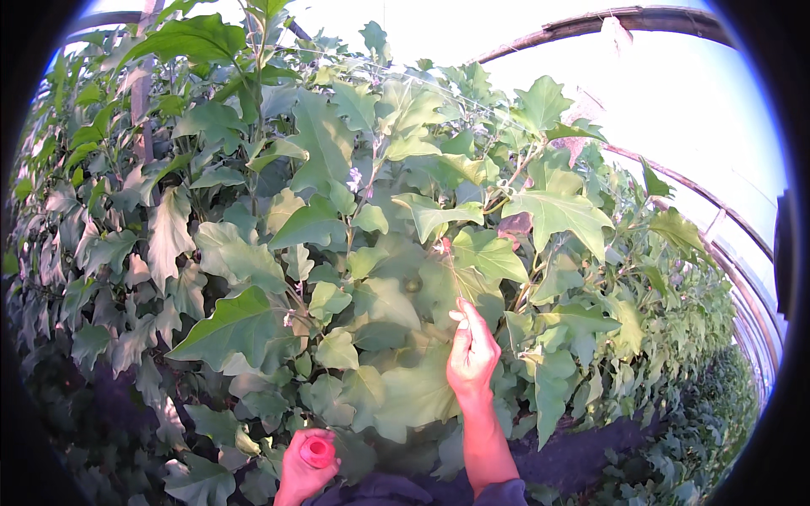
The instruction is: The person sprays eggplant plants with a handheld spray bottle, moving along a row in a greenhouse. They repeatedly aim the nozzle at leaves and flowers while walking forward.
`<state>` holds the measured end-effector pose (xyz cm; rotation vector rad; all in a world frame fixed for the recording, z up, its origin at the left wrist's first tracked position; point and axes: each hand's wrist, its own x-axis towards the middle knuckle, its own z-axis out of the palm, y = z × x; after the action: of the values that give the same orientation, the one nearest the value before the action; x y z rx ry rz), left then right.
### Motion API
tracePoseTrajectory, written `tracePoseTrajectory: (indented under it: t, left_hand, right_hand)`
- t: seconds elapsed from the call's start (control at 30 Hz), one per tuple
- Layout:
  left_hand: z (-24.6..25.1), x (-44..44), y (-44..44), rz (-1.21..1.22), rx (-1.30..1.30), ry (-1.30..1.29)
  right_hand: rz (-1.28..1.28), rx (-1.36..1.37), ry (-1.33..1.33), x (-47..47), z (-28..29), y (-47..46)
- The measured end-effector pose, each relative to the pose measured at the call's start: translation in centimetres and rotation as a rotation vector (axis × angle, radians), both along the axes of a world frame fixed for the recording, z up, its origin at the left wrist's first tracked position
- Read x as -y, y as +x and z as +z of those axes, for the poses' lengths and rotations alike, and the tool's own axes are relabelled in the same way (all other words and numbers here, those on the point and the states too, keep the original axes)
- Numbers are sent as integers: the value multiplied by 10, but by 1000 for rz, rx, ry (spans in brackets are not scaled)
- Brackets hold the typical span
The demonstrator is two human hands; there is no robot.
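My left hand (pixel 297 473) is low in front of me, wrapped around a small red, open-mouthed container (pixel 317 450). Its round opening faces up toward me. Farther forward, my right hand (pixel 473 357) pinches a thin stick (pixel 454 275) between thumb and fingertips. The stick points up and away, its far end beside a small red-tinted blossom (pixel 443 245) among the leaves; whether they touch I cannot tell. Broad lobed leaves (pixel 392 303) of eggplant plants surround both hands. A pale purple flower (pixel 354 179) shows on a stem to the left of the stick.
Dense rows of eggplant foliage (pixel 101 246) stand on both sides. A wooden post (pixel 142 95) rises at the left. Curved greenhouse poles (pixel 633 19) arch overhead, and a thin string (pixel 443 87) runs above the plants. Dark ground (pixel 569 452) shows at the lower right.
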<state>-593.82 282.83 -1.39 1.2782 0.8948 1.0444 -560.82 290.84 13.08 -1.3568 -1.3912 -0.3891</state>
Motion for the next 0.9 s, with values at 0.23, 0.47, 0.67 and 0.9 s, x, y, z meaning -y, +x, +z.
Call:
tracePoseTrajectory:
  t: [0.23, 0.47, 0.67, 0.9]
  left_hand:
    - [1, -1, -2, -1, -21, 17]
    - [16, -4, 25, 9, -17, 56]
    - [47, -16, 58, 54, 47, 133]
    - [96, -35, 77, -13, 92, 73]
  right_hand:
    - [64, -82, -86, 5, 0, 0]
    - [129, -57, 18, 20, 14, 5]
    - [294, -42, 240, 67, 41, 12]
    - [59, -33, 236, 69, 61, 49]
